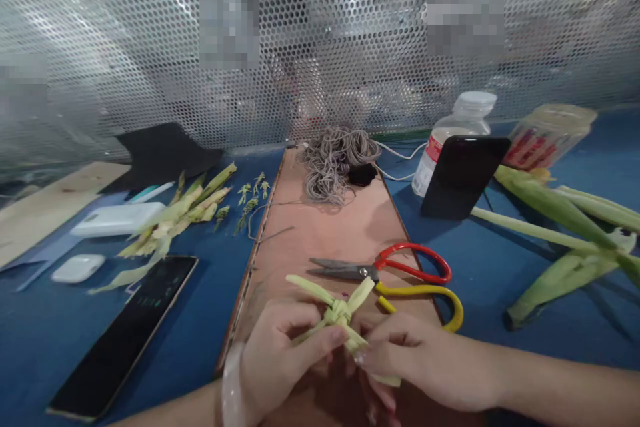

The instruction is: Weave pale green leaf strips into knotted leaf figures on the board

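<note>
Pinching pale-green, cross-shaped knotted leaf strips [339, 311]: left hand [275, 350] at centre, right hand [423, 357] just beside; hard tugging could split a strip.

scissors [367, 271] block fwd of hands [420, 360]; room btwn scissors & cord [333, 163].

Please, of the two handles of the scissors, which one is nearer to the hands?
The yellow handle, partly hidden behind the right hand. The red handle lies farther off and is in full view.
</note>
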Tool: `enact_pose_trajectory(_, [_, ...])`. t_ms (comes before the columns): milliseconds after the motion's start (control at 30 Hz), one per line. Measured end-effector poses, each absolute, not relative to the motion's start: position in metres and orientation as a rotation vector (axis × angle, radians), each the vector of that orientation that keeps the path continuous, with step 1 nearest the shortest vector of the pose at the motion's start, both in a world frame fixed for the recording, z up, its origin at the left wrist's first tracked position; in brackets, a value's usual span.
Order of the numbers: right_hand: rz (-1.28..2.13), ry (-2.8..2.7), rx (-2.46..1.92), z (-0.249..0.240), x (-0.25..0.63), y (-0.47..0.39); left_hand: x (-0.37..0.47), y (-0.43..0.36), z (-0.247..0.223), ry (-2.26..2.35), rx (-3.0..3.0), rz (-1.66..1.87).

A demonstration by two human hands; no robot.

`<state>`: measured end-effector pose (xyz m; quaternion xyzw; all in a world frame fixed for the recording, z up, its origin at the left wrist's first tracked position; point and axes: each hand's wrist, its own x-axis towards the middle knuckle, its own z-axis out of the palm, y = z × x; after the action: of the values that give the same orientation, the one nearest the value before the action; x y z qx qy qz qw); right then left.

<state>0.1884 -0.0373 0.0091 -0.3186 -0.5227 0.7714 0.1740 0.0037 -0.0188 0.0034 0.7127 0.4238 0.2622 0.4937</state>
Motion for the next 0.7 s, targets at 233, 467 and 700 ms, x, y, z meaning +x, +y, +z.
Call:
enact_pose_trajectory(233, [1.562,-2.036,-0.979,0.022,0.186,-0.043,0.009,-0.021,0.002,1.054,1.533,0.681])
enact_pose_trajectory(467, [1.333,-2.39,-0.919,0.03,0.189,-0.045,0.01,-0.025,0.002,1.02,1.551,0.675])
enact_pose_trajectory(700, [1.49,-2.286,-0.916,0.031,0.191,-0.046,0.005,-0.015,0.002,0.902,1.554,0.779])
